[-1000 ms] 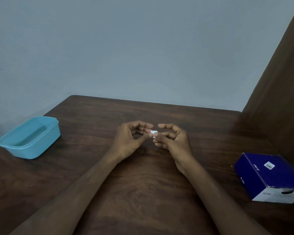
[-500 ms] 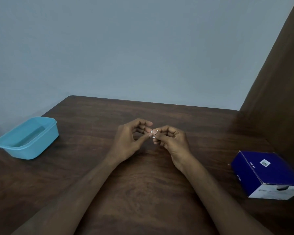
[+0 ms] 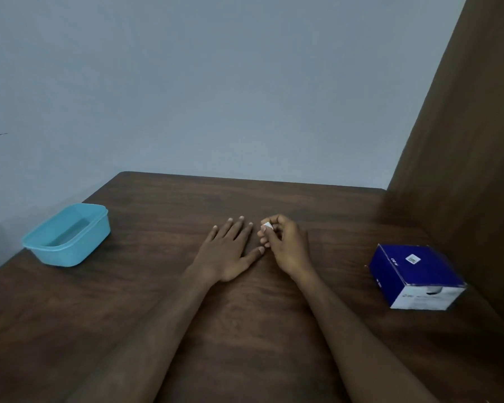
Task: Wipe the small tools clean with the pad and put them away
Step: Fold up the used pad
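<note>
The person's left hand (image 3: 229, 251) lies flat on the dark wooden table (image 3: 157, 301), palm down, fingers straight and slightly spread, thumb angled out toward the other hand; its grip is loose and holds nothing. Just beside it, the right hand (image 3: 285, 247) is curled, with its grip closed on a small white pad (image 3: 266, 226), which shows as a folded scrap pinched between the thumb and the first fingers at the top of the fist. The pad is held a little above the wood, close to the fingertips of the flat hand but apart from them, near the middle of the table. The tip of the left thumb sits very close to the lower fingers of the right hand; whether they touch I cannot tell. Both bare forearms reach in from the near edge. Far to the left, near the table's edge, stands a light blue plastic tub (image 3: 70, 237), rectangular with rounded corners, open on top, its inside mostly in shadow. Off to the right, well apart from the hands, rests a dark blue cardboard box (image 3: 416, 274) with a white end panel facing the near side and a small white label on its top. Behind the table rises a plain pale blue-grey wall (image 3: 216, 82), and a brown wooden panel (image 3: 463, 170) closes off the right side.
</note>
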Tool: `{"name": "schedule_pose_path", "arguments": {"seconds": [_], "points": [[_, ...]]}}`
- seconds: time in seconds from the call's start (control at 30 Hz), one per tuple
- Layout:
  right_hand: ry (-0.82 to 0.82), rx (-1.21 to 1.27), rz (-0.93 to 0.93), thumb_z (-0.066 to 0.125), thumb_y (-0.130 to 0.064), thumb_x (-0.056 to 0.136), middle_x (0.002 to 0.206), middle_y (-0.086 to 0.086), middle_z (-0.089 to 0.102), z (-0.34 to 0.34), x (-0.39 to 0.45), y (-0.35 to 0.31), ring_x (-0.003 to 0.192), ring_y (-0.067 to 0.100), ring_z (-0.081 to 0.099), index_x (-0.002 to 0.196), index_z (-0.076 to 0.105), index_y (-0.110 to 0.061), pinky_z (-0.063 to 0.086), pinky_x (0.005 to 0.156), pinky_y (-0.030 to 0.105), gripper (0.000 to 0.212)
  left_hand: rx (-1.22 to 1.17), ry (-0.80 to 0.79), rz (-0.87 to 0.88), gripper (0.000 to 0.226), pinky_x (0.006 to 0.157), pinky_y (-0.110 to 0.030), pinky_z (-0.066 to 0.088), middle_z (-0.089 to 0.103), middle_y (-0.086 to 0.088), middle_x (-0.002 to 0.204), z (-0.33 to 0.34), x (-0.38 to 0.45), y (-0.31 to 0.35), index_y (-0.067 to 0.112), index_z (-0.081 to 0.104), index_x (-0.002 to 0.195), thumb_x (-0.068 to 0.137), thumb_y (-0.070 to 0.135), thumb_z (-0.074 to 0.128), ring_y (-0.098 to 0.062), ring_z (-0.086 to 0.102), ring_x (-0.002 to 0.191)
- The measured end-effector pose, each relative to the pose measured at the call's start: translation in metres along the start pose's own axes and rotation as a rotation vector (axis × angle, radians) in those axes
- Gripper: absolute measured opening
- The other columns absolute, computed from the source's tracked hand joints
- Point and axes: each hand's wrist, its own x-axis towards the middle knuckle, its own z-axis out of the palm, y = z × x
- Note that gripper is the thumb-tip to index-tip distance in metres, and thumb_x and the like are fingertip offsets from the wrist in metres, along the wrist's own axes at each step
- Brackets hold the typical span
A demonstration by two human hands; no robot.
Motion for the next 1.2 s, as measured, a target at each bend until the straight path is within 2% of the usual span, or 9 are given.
{"name": "schedule_pose_path", "arguments": {"seconds": [0.1,0.17,0.33,0.53,0.7,0.87,1.03,1.13,1.2], "points": [[0.005,-0.046,-0.011,0.067,-0.009,0.100,0.079,-0.004,0.079,-0.005,-0.009,-0.004,0.069,0.006,0.075,0.102,0.075,-0.021,0.063,0.071,0.029,0.014,-0.004,0.027,-0.015,0.079,0.134,-0.046,0.004,0.000,0.004,0.180,-0.004,-0.007,0.005,0.030,0.010,0.172,0.106,0.071,0.026,-0.017,-0.002,0.166],[0.044,-0.012,0.046,0.067,-0.009,0.101,0.079,-0.003,0.079,-0.011,-0.017,-0.009,0.068,0.007,0.076,0.099,0.074,-0.021,0.063,0.069,0.030,0.014,-0.003,0.036,-0.051,0.077,0.134,-0.047,0.006,0.002,0.002,0.180,-0.005,-0.014,0.011,0.029,0.012,0.172,0.107,0.069,0.026,-0.020,0.001,0.167],[0.089,0.027,0.117,0.066,-0.005,0.101,0.076,-0.004,0.076,-0.037,-0.059,-0.021,0.062,0.001,0.071,0.095,0.074,-0.017,0.059,0.063,0.023,0.015,-0.016,-0.009,-0.106,0.079,0.134,-0.049,0.002,-0.001,-0.002,0.181,-0.001,-0.045,0.036,0.023,0.010,0.172,0.108,0.066,0.027,-0.026,-0.002,0.167],[0.110,-0.059,0.143,0.073,-0.014,0.098,0.074,-0.007,0.078,-0.086,-0.124,-0.032,0.065,-0.001,0.071,0.099,0.080,-0.022,0.056,0.071,0.015,0.011,-0.045,-0.015,-0.089,0.082,0.133,-0.052,0.001,-0.001,-0.003,0.181,0.008,-0.087,0.074,0.021,0.012,0.172,0.107,0.068,0.029,-0.027,-0.003,0.167],[0.128,-0.066,0.181,0.074,-0.013,0.097,0.076,-0.005,0.079,-0.116,-0.168,-0.038,0.069,0.002,0.073,0.098,0.080,-0.022,0.059,0.082,0.024,0.010,-0.060,-0.042,-0.081,0.083,0.132,-0.056,0.000,-0.002,-0.004,0.180,0.012,-0.119,0.108,0.022,0.012,0.172,0.106,0.069,0.031,-0.033,-0.005,0.166],[0.123,-0.141,0.212,0.078,-0.013,0.093,0.086,-0.009,0.080,-0.147,-0.209,-0.048,0.080,0.004,0.076,0.100,0.081,-0.022,0.058,0.087,0.021,0.012,-0.082,-0.058,-0.015,0.076,0.133,-0.057,0.001,0.001,-0.004,0.181,0.016,-0.144,0.148,0.024,0.014,0.172,0.109,0.064,0.032,-0.038,-0.005,0.165],[0.173,-0.260,0.196,0.079,-0.014,0.093,0.091,-0.007,0.081,-0.190,-0.252,-0.049,0.083,0.005,0.076,0.104,0.082,-0.019,0.057,0.086,0.020,0.013,-0.095,-0.108,0.124,0.074,0.131,-0.059,-0.001,0.000,-0.005,0.181,0.024,-0.167,0.210,0.025,0.012,0.172,0.110,0.061,0.030,-0.039,-0.006,0.165],[0.294,-0.274,0.132,0.076,-0.017,0.096,0.090,-0.009,0.080,-0.219,-0.286,-0.044,0.082,0.003,0.075,0.105,0.080,-0.021,0.060,0.083,0.025,0.011,-0.099,-0.077,0.183,0.072,0.130,-0.061,-0.001,0.002,-0.005,0.180,0.039,-0.184,0.254,0.024,0.014,0.172,0.111,0.061,0.026,-0.039,-0.005,0.165],[0.432,-0.263,0.109,0.076,-0.019,0.097,0.089,-0.011,0.079,-0.242,-0.315,-0.037,0.083,0.000,0.075,0.111,0.078,-0.023,0.060,0.082,0.022,0.015,-0.090,-0.016,0.240,0.073,0.130,-0.060,0.002,0.007,-0.008,0.180,0.052,-0.199,0.286,0.021,0.017,0.171,0.111,0.060,0.028,-0.037,0.000,0.166]]}}
